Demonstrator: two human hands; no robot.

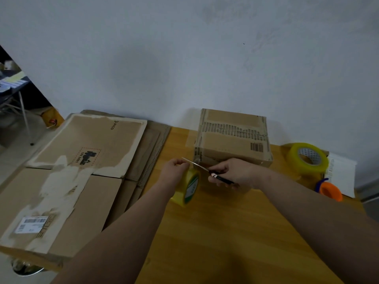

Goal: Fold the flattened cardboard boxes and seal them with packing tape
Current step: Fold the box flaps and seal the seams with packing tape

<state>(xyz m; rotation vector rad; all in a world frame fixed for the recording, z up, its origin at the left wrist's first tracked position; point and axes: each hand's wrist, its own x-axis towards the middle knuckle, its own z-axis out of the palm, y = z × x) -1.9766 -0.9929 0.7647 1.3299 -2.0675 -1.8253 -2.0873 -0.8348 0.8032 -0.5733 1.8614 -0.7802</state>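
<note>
Your cut turns on the short gap between the roll (187, 186) and the near left corner of the box (232, 138). Your left hand (176, 169) has its grip clamped on the top of the roll, which stands on edge on the tabletop (215, 232), just beside that corner. Your right hand (232, 174) has its grip closed round the dark handle of the cutter (205, 169). The thin blade runs up and to the left, crossing above the roll and just in front of the corner, with its tip past your left fingers.

Any tape stretched from roll to box is too clear to make out, so judge the line by feel. The blade lies very near your left fingertips; draw it away from them.

The box looks folded, standing against the wall. The flat boxes (82, 160) lie stacked well to the left, out of the way. To the right, apart from your arm, sit a second roll (307, 158), an orange dispenser (330, 190) and a paper (342, 173).
</note>
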